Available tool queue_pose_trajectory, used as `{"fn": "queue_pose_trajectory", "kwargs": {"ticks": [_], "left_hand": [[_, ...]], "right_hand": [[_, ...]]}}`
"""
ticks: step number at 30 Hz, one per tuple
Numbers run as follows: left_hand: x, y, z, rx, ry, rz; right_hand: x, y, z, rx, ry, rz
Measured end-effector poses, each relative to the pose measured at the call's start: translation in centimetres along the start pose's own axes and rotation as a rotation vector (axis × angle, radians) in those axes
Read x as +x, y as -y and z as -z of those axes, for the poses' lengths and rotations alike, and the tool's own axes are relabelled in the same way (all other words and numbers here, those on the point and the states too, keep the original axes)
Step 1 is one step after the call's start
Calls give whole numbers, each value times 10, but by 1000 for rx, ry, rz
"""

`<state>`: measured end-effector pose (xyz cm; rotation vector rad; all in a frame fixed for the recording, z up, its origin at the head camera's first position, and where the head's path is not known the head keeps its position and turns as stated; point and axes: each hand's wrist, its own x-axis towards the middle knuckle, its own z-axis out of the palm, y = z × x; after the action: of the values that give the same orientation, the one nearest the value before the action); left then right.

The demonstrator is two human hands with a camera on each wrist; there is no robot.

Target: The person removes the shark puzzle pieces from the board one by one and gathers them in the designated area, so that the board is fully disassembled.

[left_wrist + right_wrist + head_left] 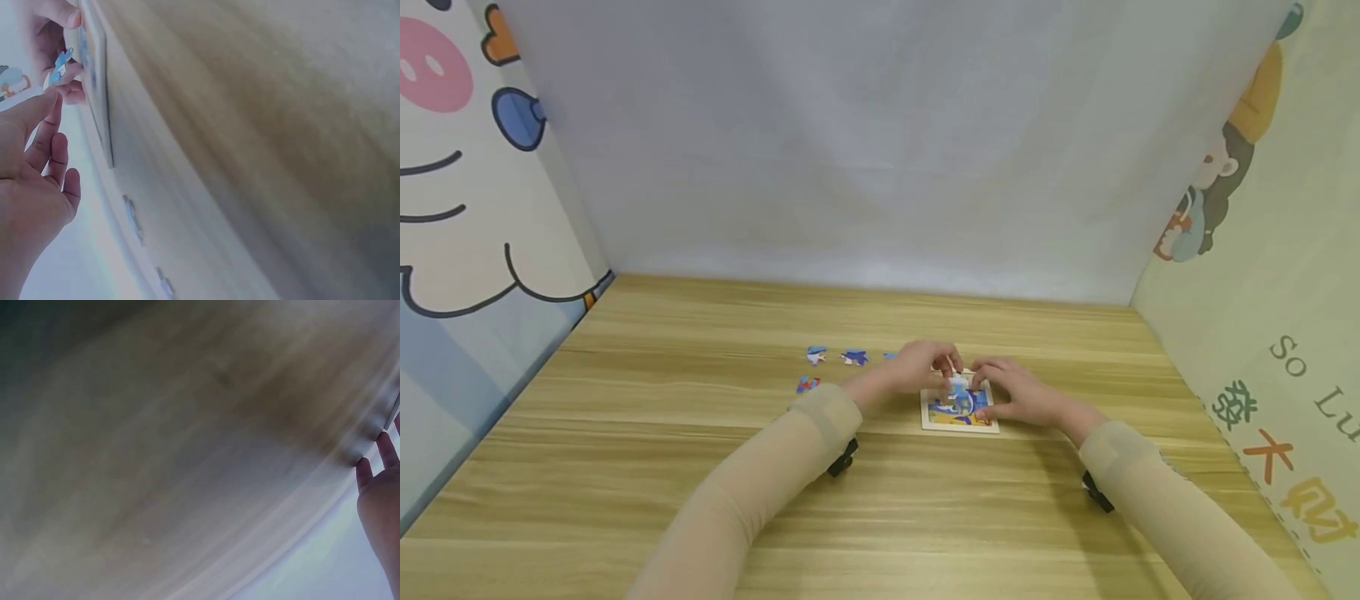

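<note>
The fingers (45,140) of the left hand (917,367), nearly together, pinch one piece (60,66) over the board (958,429), where I see the right hand (1021,396), thumb and fingers apart, touching.

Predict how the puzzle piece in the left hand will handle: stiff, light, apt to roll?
The puzzle piece is probably stiff: pinched at one end by the left hand, it shows no visible sag. Likely light, being small beside that hand. Rolling seems unlikely, given its thin, lobed shape.
</note>
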<state>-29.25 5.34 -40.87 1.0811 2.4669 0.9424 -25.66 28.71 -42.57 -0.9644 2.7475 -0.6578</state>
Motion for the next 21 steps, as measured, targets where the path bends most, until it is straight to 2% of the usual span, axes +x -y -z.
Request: {"fn": "queue_pose_trajectory", "kwargs": {"ticks": [11,21], "left_hand": [[-12,-4,27,-15,-8,-28],[-34,-8,53,-37,-16,-76]], "right_hand": [[-1,-1,0,-4,-8,5],[1,1,-1,-5,-13,16]]}}
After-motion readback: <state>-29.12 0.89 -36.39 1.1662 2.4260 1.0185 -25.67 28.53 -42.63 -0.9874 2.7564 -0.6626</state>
